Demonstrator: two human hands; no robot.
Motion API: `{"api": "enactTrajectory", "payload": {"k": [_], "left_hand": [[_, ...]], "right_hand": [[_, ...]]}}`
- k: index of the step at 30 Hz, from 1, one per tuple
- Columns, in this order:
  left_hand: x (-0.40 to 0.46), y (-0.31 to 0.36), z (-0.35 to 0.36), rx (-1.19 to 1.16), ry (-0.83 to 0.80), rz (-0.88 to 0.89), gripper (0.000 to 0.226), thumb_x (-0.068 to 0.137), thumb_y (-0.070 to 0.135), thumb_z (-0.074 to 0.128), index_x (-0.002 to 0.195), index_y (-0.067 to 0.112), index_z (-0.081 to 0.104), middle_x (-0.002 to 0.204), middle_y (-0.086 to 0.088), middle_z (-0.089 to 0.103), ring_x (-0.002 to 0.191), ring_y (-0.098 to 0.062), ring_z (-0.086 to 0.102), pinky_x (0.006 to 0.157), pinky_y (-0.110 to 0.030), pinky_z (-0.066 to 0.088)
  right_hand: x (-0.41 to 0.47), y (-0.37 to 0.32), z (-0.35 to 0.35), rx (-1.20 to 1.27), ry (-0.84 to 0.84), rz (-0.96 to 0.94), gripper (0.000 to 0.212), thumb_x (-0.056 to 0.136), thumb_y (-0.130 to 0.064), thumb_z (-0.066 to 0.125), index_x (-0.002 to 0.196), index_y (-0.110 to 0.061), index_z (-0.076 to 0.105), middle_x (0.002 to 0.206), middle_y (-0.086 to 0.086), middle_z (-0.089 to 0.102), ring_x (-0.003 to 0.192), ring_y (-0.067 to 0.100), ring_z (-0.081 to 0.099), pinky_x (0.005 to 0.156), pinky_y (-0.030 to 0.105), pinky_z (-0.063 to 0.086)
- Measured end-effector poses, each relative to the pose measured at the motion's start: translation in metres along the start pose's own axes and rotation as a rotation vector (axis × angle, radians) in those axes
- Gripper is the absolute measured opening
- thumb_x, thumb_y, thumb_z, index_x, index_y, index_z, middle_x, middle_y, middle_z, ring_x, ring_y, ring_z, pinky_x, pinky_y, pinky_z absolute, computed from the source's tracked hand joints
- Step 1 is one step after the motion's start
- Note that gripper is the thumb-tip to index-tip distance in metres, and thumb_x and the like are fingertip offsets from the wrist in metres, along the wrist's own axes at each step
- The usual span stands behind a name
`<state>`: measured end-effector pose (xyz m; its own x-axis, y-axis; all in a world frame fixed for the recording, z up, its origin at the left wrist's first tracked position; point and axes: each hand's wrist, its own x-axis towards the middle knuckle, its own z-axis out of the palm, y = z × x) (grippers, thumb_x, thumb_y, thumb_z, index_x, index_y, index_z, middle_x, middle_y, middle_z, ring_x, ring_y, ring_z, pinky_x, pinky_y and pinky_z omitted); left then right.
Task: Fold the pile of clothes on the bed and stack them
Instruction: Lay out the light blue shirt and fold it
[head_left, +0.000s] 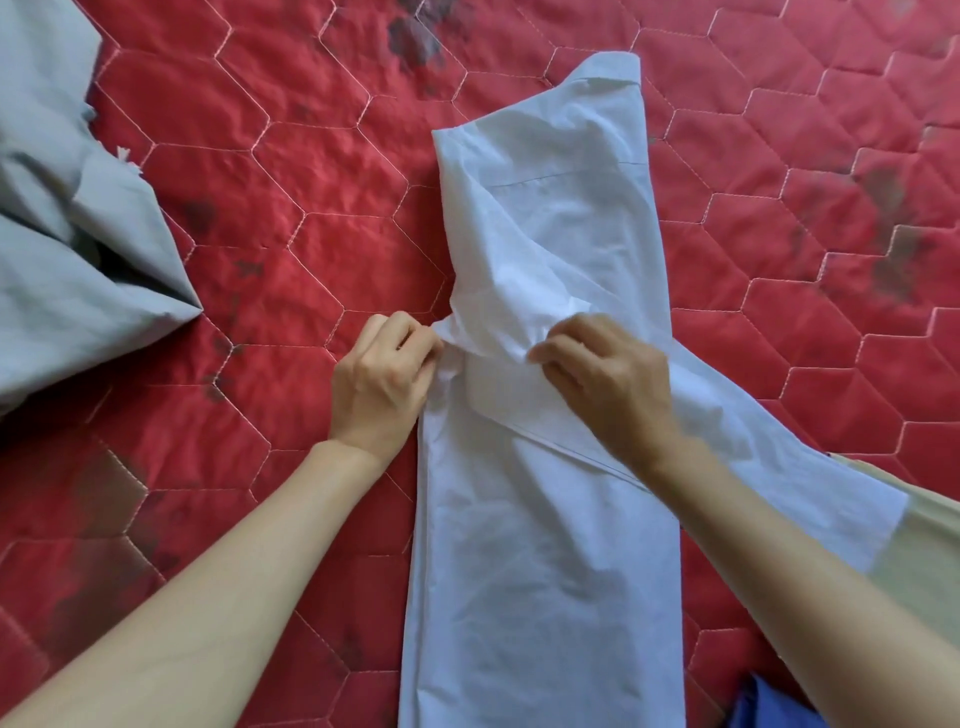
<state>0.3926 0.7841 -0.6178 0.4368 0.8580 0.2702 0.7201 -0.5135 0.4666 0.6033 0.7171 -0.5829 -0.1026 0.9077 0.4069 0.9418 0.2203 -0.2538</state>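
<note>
A white garment (550, 545) lies lengthwise on the red quilted bed (291, 171), folded into a long narrow strip that runs from the near edge to the far middle. My left hand (382, 382) pinches a bunched bit of the cloth at the strip's left edge, about halfway along. My right hand (608, 376) pinches a crumpled fold on top of the strip, just right of the left hand. A loose flap of the white garment spreads out to the right under my right forearm.
A heap of grey-blue clothes (67, 239) lies at the far left of the bed. A beige cloth (930, 561) shows at the right edge and a blue cloth (769, 709) at the bottom right corner. Dark stains mark the red quilt.
</note>
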Motion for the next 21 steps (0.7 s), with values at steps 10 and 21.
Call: {"api": "enactTrajectory", "payload": {"k": [10,21], "left_hand": [[0.014,0.003,0.010,-0.011,-0.002,0.061,0.015,0.075,0.002,0.061,0.086,0.007,0.069,0.085,-0.003,0.066,0.078,-0.024,0.058,0.054,-0.035,0.048],[0.007,-0.003,0.016,-0.106,-0.022,-0.143,0.023,0.070,-0.007,0.061,0.090,0.004,0.064,0.086,-0.008,0.061,0.076,-0.029,0.058,0.067,-0.032,0.043]], "right_hand": [[-0.001,-0.017,0.018,0.074,-0.058,0.160,0.017,0.095,-0.029,0.059,0.099,-0.018,0.071,0.089,-0.002,0.067,0.075,0.019,0.065,0.049,0.031,0.046],[0.109,0.026,0.070,0.545,-0.397,0.796,0.031,0.091,-0.045,0.061,0.090,-0.015,0.068,0.078,-0.007,0.062,0.073,0.008,0.054,0.066,0.031,0.040]]}}
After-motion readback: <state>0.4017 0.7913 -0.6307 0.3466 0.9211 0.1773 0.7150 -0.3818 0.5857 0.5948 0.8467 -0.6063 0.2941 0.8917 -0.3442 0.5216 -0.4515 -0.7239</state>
